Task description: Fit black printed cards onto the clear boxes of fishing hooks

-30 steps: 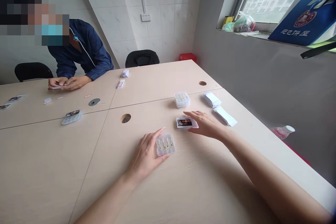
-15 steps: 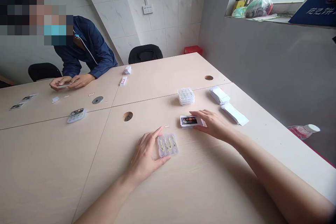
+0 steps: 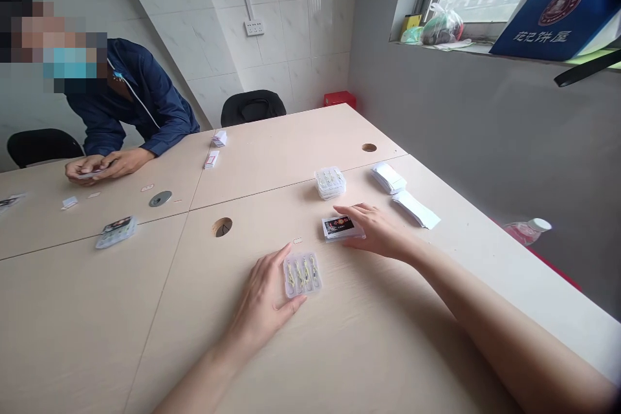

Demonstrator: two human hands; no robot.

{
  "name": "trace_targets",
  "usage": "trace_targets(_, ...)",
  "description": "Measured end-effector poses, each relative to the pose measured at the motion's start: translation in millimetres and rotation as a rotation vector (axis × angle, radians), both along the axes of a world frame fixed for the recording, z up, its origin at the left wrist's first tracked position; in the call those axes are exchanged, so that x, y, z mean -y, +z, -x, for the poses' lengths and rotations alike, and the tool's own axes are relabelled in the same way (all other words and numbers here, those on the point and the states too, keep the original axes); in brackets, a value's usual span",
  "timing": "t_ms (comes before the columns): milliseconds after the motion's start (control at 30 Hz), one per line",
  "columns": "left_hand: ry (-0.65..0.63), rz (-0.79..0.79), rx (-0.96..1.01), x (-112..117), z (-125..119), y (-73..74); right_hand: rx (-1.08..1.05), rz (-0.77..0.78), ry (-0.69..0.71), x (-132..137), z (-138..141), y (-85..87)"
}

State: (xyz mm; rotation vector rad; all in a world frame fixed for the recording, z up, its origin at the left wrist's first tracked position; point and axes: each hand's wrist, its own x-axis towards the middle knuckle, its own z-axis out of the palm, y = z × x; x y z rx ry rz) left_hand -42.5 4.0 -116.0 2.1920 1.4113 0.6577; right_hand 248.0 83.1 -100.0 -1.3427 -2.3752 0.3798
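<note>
Holding clear box (image 3: 303, 275) in half-spread left hand (image 3: 259, 297); cards (image 3: 338, 227) in loosely curled right hand (image 3: 381, 233), nearer right edge of table (image 3: 165, 323).

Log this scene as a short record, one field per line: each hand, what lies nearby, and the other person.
Left hand: fingers around the left side of a clear case
Case contents: yellowish strands in a row of narrow compartments
Right hand: at the right end of a black-printed card; grip unclear
Beyond the card: a stack of clear cases
Right of that stack: two white paper piles
Other person: dark blue jacket, both hands together over the table
</note>
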Motion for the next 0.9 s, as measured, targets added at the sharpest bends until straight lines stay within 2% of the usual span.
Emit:
trace_targets(233,-0.008,-0.008,-0.019,0,0,-0.5,-0.014,-0.039,0.023,-1,15,-4.7)
trace_targets(667,-0.006,-0.002,-0.017,0,0,-0.9,-0.002,-0.024,0.016,0,2,-1.6)
trace_targets(900,-0.004,0.007,-0.019,0,-1,0.0,0.010,-0.047,0.020,1,1,6.7)
